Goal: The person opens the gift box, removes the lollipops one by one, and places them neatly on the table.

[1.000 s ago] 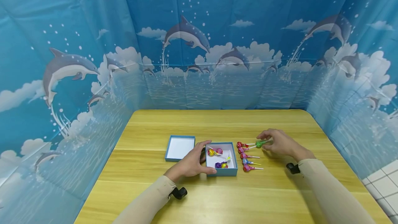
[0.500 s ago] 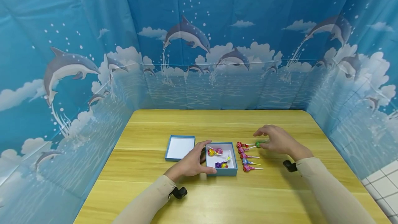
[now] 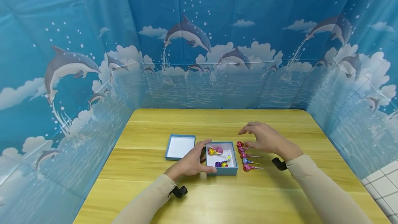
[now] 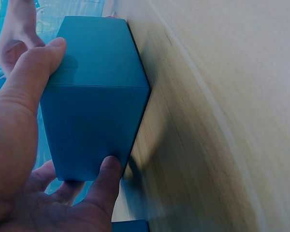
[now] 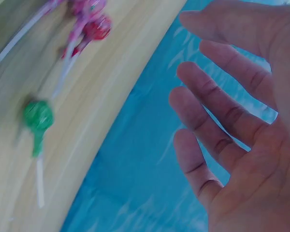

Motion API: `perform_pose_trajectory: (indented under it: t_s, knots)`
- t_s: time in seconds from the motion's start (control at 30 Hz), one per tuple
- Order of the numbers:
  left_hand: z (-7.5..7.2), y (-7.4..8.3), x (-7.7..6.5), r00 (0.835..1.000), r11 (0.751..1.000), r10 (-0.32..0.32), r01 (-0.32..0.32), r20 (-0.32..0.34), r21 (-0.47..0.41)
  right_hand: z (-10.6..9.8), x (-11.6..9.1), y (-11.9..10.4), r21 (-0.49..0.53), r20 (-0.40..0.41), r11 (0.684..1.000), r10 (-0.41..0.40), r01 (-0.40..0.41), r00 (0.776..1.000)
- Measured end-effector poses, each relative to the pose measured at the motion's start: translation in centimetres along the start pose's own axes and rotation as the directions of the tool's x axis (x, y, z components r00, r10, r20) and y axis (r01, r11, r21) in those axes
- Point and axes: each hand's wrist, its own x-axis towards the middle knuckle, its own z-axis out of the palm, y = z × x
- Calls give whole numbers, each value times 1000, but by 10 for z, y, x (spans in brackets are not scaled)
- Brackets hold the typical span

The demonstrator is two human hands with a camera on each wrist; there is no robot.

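My left hand point(image 3: 191, 161) grips the left side of a blue open-topped box point(image 3: 226, 171), its thumb point(image 4: 50, 53) on the front wall and its fingers spread over the left side and round the back. Inside lie several wrapped lollipops, among them a yellow one point(image 3: 211, 151) and a purple one point(image 3: 218, 165). My right hand point(image 3: 267, 138) holds nothing; its fingers are loosely bent above the far end of a row of lollipops, near the red lollipop point(image 3: 239, 144). The green lollipop point(image 5: 38, 116) lies on the table in the right wrist view, hidden under that hand in the head view.
A shallow blue lid point(image 3: 181, 147) with a white inside lies left of the box. Down the box's right side runs the row, including a blue lollipop point(image 3: 245, 161) and a pink lollipop point(image 3: 247, 167). A dolphin-print curtain point(image 3: 199, 89) encloses the wooden table point(image 3: 174, 120).
My right hand has let go of the green lollipop, risen, and moved left over the row's far end. The left hand stays on the box.
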Motion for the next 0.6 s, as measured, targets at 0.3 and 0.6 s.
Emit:
perform_pose_trajectory:
  t_s: [0.3, 0.6]
  knots:
    - [0, 0, 2, 1000, 999, 3, -2, 18, -52, 10, 21, -29, 50, 58, 996, -77, 74, 995]
    - [0, 0, 2, 999, 995, 16, -12, 37, -98, 30, 39, -54, 138, 156, 979, -170, 149, 973]
